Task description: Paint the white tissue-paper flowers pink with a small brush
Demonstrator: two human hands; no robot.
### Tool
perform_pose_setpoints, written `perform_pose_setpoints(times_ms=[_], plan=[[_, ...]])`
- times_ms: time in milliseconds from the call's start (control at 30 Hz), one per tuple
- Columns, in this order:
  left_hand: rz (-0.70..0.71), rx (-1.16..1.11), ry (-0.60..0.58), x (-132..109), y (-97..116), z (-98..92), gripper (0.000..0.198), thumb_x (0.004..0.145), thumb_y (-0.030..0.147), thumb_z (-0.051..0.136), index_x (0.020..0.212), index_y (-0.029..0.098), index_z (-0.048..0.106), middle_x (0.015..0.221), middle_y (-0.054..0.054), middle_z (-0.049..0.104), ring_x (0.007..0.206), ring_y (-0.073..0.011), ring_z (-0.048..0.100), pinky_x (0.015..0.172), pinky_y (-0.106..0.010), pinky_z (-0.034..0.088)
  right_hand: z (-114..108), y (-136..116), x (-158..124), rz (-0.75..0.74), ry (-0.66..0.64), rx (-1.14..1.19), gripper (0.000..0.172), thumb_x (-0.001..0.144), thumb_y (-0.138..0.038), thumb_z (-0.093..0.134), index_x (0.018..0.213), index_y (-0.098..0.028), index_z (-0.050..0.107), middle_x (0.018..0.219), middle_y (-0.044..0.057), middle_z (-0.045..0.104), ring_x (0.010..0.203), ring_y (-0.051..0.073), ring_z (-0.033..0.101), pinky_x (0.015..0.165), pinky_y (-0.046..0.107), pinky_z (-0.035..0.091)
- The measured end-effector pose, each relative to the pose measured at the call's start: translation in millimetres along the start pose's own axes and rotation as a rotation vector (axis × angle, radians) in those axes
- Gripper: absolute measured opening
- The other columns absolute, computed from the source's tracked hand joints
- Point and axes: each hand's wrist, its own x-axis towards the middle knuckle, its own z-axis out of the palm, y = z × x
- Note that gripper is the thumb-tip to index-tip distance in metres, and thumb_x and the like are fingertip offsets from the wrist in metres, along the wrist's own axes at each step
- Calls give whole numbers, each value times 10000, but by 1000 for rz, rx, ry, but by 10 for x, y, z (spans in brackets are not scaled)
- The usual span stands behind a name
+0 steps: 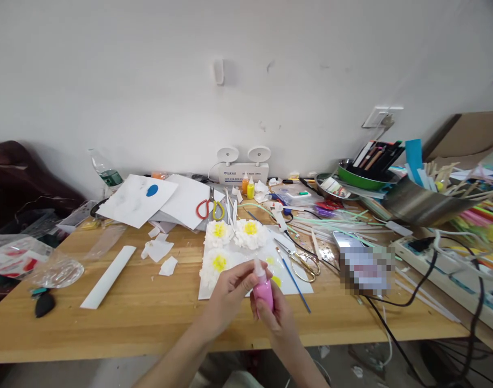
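A small pink paint bottle stands upright in my right hand, whose fingers wrap round its body. My left hand pinches the clear pointed cap at the top. Both hands are over the near edge of a white board. White ruffled flowers with yellow centres are on the board, among them a large flower at the back. Yellow dabs mark its right side, partly behind the bottle. A thin blue paintbrush and gold-handled scissors lie across the board's right edge.
A glue gun and red-and-yellow-handled scissors lie behind the board. Orange and yellow bottles stand near the wall. A phone, black cables and a power strip are at right. Rolled paper and scraps lie left.
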Motion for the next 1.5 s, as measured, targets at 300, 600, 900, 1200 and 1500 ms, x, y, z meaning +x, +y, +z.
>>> perform_pose_setpoints(times_ms=[300,600,900,1200,1500], plan=[[85,-36,231,21,-79,39,233,678,278,747,830,174,603,858,-31,625,897,-144,569,864,-247,431,-115,-57,70,-210,62,-444,293,785,-331,575,1046,-199,595,855,60,717,674,182,671,596,247,542],[-22,-321,-74,-76,-160,30,285,842,326,583,1117,260,613,1101,-62,595,1066,-185,518,919,-286,378,-166,41,15,-288,81,-413,401,814,-315,572,1197,-197,550,1055,88,695,891,210,681,722,270,561],[128,-91,47,-40,-180,44,251,813,397,601,1020,262,642,1059,-32,519,998,-153,476,863,-242,370,-89,58,29,-372,74,-441,303,829,-300,542,1111,-199,584,899,57,726,721,181,698,610,228,561],[97,-44,150,-53,-120,24,243,813,362,617,1032,261,646,992,-34,551,965,-168,493,855,-272,360,-185,34,48,-325,66,-483,291,801,-264,588,1086,-210,582,915,41,724,742,165,694,637,207,552],[-78,-588,394,28,-81,-61,321,645,405,775,860,199,657,858,-6,552,805,-98,481,778,-228,391,-187,73,30,-145,52,-328,358,751,-353,658,1075,-206,614,983,72,704,840,194,671,723,267,544]])
